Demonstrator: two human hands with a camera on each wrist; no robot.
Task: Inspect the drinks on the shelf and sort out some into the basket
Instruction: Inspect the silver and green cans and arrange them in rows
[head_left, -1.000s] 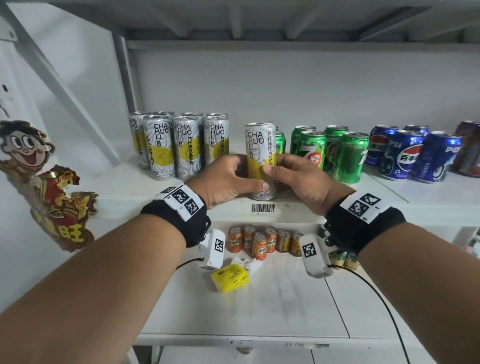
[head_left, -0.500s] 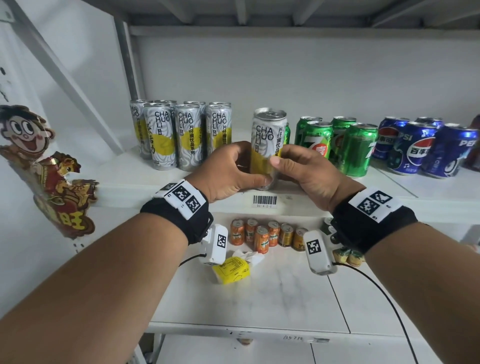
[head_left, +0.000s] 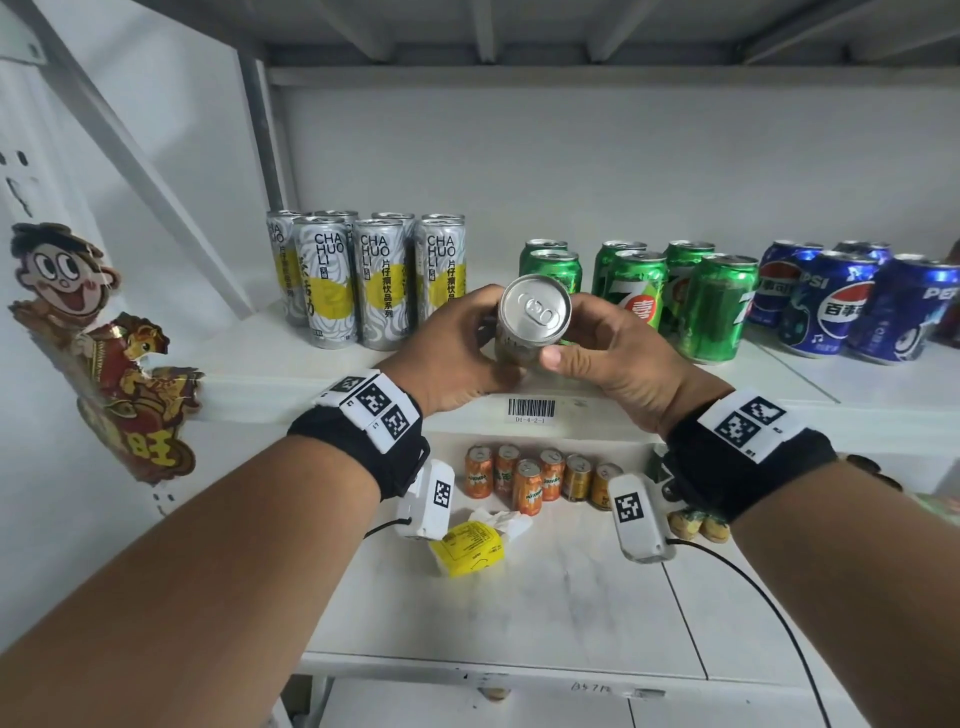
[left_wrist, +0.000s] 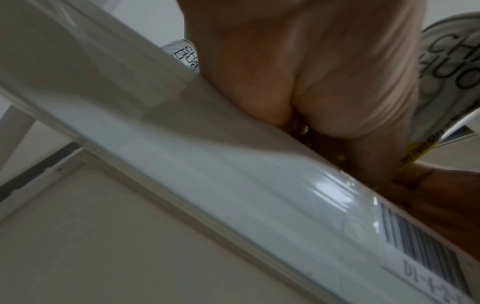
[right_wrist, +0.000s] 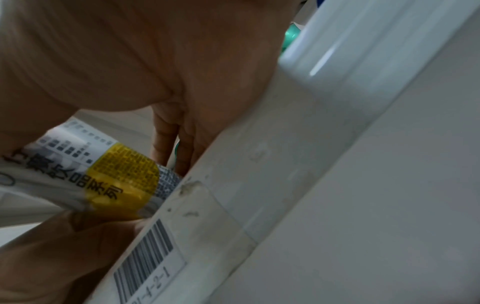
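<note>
so i've got one cha huo li can (head_left: 534, 322) pinched between both hands right at the front lip of the shelf (head_left: 779, 387), just above the barcode label (head_left: 530, 408). left hand (head_left: 457, 358) wraps it from 9 o'clock, right hand (head_left: 618, 358) from 3 o'clock, thumbs up front, fingers curled round the back. both are closed on it, nothing loose.

the thing that matters: the can's long axis isn't upright, it's tipped so the lid points pretty much straight at my face and the base points away and down toward the shelf edge. so i'm looking at the pull tab, not the label. in the right wrist view the yellow panel and small print face that palm.

its mates (head_left: 353, 280) stand at about 10 o'clock, the green cans (head_left: 675, 296) at 2 o'clock, the blue ones (head_left: 841, 306) further round at 3.

can't see any basket in view, so i can't say which hand is nearer it. both sit equally close to the can, so either could take it solo.
</note>
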